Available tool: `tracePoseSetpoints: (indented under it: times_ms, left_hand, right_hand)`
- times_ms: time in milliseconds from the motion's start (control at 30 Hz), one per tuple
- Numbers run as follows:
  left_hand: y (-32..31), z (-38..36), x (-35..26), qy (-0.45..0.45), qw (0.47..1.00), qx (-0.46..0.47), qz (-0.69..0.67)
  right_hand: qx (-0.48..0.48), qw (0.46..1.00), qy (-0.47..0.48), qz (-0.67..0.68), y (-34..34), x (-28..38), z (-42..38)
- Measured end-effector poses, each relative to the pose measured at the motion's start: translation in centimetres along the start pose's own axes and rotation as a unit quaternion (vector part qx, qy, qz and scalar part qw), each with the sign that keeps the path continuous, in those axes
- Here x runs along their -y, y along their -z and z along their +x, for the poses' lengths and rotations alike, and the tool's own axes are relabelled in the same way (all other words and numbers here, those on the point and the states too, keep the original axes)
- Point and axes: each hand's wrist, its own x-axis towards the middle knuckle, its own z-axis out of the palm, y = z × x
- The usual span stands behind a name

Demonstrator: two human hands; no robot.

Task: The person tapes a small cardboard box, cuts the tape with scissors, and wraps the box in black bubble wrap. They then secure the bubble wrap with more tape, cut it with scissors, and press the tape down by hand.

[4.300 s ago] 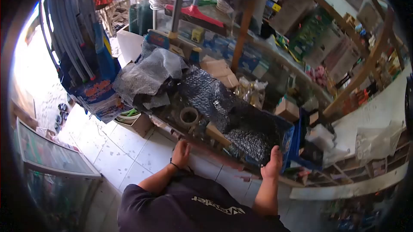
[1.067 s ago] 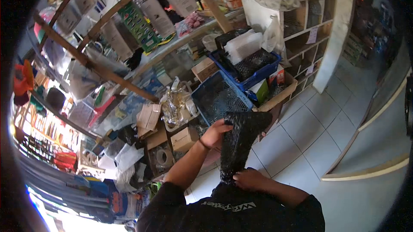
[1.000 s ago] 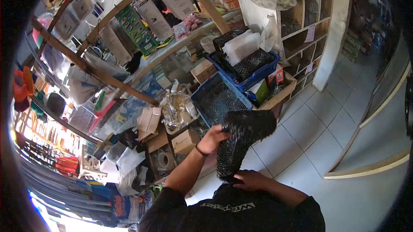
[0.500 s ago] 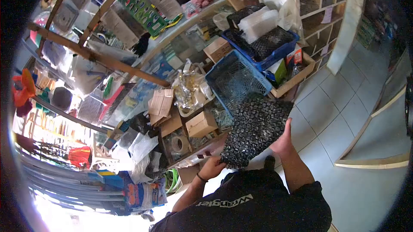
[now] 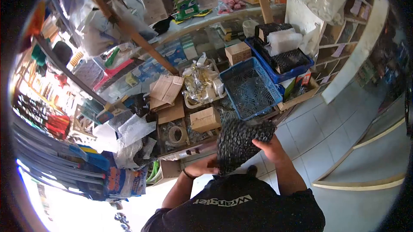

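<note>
A sheet of black bubble wrap [image 5: 241, 144] hangs in front of my body, held between both hands. At its lower left edge my left hand [image 5: 203, 166] is closed, the fingertips pressed against the wrap. My right hand [image 5: 269, 148] grips the right side, thumb on top and the other fingers out of sight beneath. Just beyond the wrap lies a light blue plastic basket [image 5: 275, 99], with a small brown carton [image 5: 205, 120] to its left.
A dark blue crate [image 5: 292, 76] with black and white bubble wrap stands behind the basket. Left are a tray of gold plastic packets [image 5: 200, 83], folded cardboard [image 5: 167, 89] and a tape roll [image 5: 175, 135]. A wooden beam [image 5: 137, 38] slants across the counter.
The bubble wrap has turned and looks smaller and more folded. My right hand has moved left and down, its thumb now over the wrap. The camera view has shifted.
</note>
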Motion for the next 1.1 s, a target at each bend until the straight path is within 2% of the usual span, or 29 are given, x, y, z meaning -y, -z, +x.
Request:
tracePoseSetpoints:
  times_ms: [33, 133, 267, 333, 533, 633, 767, 967, 1067, 1100]
  left_hand:
    - [0.5, 0.0, 0.4, -0.045, 0.998, -0.006, -0.033]
    - [-0.3, 0.4, -1.8, -0.128, 0.981, -0.051, -0.139]
    - [0.2, 2.1, -3.1, -0.1, 0.974, -0.127, -0.159]
    - [0.6, 3.0, -3.0, -0.08, 0.971, -0.122, -0.19]
    - [-0.5, 3.0, -4.8, -0.14, 0.965, -0.209, -0.069]
    - [-0.7, 2.8, -4.9, -0.16, 0.961, -0.216, -0.063]
    - [-0.7, 2.8, -5.0, -0.162, 0.953, -0.243, 0.078]
    - [-1.0, 3.2, -5.6, -0.22, 0.928, -0.252, 0.162]
    - [-0.8, 3.4, -5.4, -0.235, 0.921, -0.256, 0.174]
    - [-0.7, 3.3, -5.6, -0.214, 0.927, -0.256, 0.171]
  right_hand:
    - [0.032, 0.999, 0.01, 0.029, -0.7, 0.7, -0.5]
    - [0.131, 0.98, 0.04, -0.147, -1.5, 2.0, -1.2]
    - [0.138, 0.973, 0.041, -0.18, -2.8, 2.0, -2.1]
    - [0.134, 0.969, 0.037, -0.204, -3.5, 2.6, -2.6]
    - [0.125, 0.976, -0.038, -0.175, -2.8, 2.5, -3.7]
    - [0.089, 0.995, -0.006, -0.049, -2.6, 2.6, -3.8]
    - [0.017, 0.986, 0.043, -0.16, -3.9, 5.0, -2.8]
    - [0.016, 0.902, 0.136, -0.409, -7.0, 8.0, -0.9]
    - [0.025, 0.891, 0.146, -0.429, -7.1, 7.6, -0.1]
    - [0.007, 0.898, 0.149, -0.415, -7.3, 7.4, 0.0]
